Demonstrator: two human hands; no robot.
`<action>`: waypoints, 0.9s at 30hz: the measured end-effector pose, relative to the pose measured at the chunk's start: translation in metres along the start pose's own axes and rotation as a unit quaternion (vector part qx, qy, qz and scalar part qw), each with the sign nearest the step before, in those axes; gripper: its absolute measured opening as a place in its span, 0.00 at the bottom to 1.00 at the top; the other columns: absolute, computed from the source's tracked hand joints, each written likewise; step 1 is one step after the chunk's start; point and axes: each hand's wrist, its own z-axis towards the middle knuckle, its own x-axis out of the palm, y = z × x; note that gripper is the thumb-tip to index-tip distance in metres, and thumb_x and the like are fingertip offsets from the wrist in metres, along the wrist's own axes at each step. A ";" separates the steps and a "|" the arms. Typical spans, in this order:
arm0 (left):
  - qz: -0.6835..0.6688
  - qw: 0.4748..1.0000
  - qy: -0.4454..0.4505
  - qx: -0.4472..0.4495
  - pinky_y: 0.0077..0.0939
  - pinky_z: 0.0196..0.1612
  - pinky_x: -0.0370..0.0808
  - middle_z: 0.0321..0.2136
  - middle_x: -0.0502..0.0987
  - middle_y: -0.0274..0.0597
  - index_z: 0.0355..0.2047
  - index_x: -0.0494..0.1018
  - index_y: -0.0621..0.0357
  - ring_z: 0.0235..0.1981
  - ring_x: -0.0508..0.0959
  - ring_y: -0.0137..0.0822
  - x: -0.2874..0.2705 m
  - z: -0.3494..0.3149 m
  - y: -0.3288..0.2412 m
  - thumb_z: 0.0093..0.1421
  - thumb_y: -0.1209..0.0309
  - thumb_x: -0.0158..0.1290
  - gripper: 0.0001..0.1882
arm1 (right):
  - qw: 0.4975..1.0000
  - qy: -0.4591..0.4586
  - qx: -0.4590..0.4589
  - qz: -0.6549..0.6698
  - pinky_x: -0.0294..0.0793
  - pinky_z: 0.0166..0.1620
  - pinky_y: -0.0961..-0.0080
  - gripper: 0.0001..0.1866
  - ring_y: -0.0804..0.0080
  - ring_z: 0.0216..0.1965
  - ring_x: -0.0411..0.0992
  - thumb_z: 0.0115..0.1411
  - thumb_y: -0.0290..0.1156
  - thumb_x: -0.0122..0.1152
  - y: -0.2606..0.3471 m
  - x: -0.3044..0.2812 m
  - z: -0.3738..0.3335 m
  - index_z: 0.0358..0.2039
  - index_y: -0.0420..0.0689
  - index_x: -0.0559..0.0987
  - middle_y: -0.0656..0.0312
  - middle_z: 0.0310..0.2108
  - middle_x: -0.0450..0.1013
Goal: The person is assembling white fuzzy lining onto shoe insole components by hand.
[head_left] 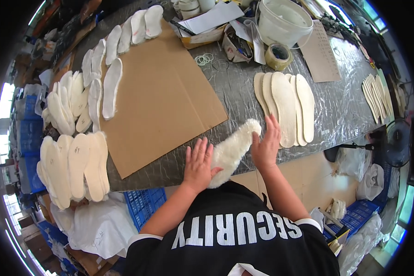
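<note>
A fluffy cream fleece insole [231,152] lies at a slant by the table's near edge, its narrow lower end close to my black shirt. My left hand [198,166] rests beside its lower left, fingers spread and the thumb touching the pile. At the upper right end, my right hand [266,146] has its fingers stretched out and its thumb against the insole's edge. Just beyond that hand, several smooth cream insoles [283,103] overlap in a row.
A brown cardboard sheet [161,96] covers the table's left middle, with white insoles [112,87] along its far and left edges. Stacked insoles [78,161] sit at left. At the back stand a white bucket [283,23] and a tape roll [278,57]. More insoles [376,97] lie far right.
</note>
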 end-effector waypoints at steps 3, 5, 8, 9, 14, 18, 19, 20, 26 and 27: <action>0.011 0.999 0.017 -0.030 0.58 0.66 0.44 0.67 0.51 0.52 0.63 0.56 0.63 0.68 0.49 0.49 0.021 -0.014 -0.004 0.53 0.47 0.56 0.45 | 0.993 0.028 -0.102 -0.058 0.41 0.67 0.49 0.41 0.46 0.69 0.42 0.56 0.44 0.61 0.028 0.011 0.018 0.64 0.41 0.56 0.41 0.67 0.46; 0.020 0.999 0.012 -0.038 0.57 0.67 0.42 0.67 0.50 0.52 0.64 0.54 0.64 0.69 0.48 0.48 0.022 -0.013 -0.005 0.52 0.46 0.56 0.47 | 0.932 0.304 -0.029 -0.196 0.32 0.68 0.47 0.43 0.47 0.71 0.35 0.56 0.53 0.58 0.016 0.037 0.015 0.67 0.49 0.55 0.46 0.70 0.40; -0.038 0.998 0.012 -0.045 0.57 0.64 0.50 0.64 0.56 0.55 0.62 0.55 0.68 0.65 0.55 0.51 0.030 -0.012 -0.017 0.50 0.52 0.60 0.47 | 0.944 0.248 -0.003 -0.216 0.31 0.68 0.48 0.42 0.53 0.71 0.35 0.55 0.52 0.58 0.007 0.043 0.009 0.67 0.50 0.56 0.49 0.70 0.41; -0.082 0.995 -0.002 -0.059 0.56 0.62 0.53 0.61 0.60 0.56 0.60 0.56 0.71 0.63 0.58 0.53 0.031 -0.009 -0.021 0.49 0.54 0.61 0.46 | 0.950 0.233 -0.007 -0.208 0.31 0.68 0.50 0.42 0.54 0.71 0.35 0.55 0.51 0.59 0.003 0.044 0.010 0.66 0.48 0.57 0.49 0.70 0.42; -0.208 0.948 0.002 -0.241 0.38 0.46 0.71 0.43 0.74 0.55 0.53 0.64 0.68 0.46 0.73 0.52 0.017 0.003 -0.031 0.47 0.65 0.64 0.35 | 0.991 0.054 -0.082 0.090 0.42 0.68 0.60 0.35 0.50 0.68 0.48 0.57 0.32 0.55 -0.056 0.056 -0.010 0.64 0.37 0.57 0.45 0.66 0.51; -0.355 0.918 0.049 -0.169 0.33 0.43 0.73 0.36 0.76 0.54 0.43 0.72 0.66 0.38 0.77 0.51 -0.035 -0.008 0.015 0.48 0.72 0.61 0.21 | 0.976 0.008 0.010 0.219 0.48 0.67 0.63 0.27 0.51 0.66 0.52 0.62 0.24 0.46 -0.067 0.049 -0.020 0.62 0.34 0.60 0.45 0.65 0.55; -0.351 0.926 -0.050 -0.130 0.32 0.43 0.74 0.36 0.77 0.52 0.41 0.74 0.65 0.37 0.78 0.47 -0.062 -0.020 0.026 0.48 0.75 0.60 0.18 | 0.973 0.007 0.018 0.230 0.49 0.67 0.63 0.26 0.52 0.66 0.53 0.63 0.24 0.45 -0.069 0.046 -0.025 0.61 0.34 0.61 0.46 0.64 0.56; -0.401 0.889 -0.125 -0.183 0.31 0.45 0.74 0.38 0.77 0.49 0.43 0.73 0.65 0.39 0.78 0.43 -0.089 -0.038 0.039 0.49 0.78 0.59 0.18 | 0.977 0.008 0.007 0.213 0.51 0.66 0.63 0.25 0.52 0.64 0.56 0.62 0.24 0.47 -0.061 0.039 -0.029 0.60 0.35 0.63 0.45 0.62 0.59; -0.573 0.524 -0.621 -0.108 0.37 0.54 0.71 0.53 0.70 0.46 0.56 0.62 0.63 0.52 0.72 0.39 -0.210 -0.089 0.149 0.57 0.83 0.50 0.25 | 0.988 0.081 -0.032 0.131 0.59 0.62 0.61 0.18 0.50 0.60 0.61 0.60 0.23 0.51 -0.039 0.039 -0.037 0.52 0.39 0.71 0.47 0.59 0.63; -0.561 0.493 -0.646 -0.153 0.40 0.53 0.72 0.53 0.69 0.46 0.55 0.63 0.63 0.52 0.72 0.39 -0.226 -0.090 0.167 0.58 0.82 0.49 0.23 | 0.988 0.106 -0.024 0.109 0.60 0.61 0.61 0.17 0.49 0.60 0.62 0.60 0.24 0.52 -0.036 0.043 -0.035 0.51 0.39 0.72 0.47 0.59 0.63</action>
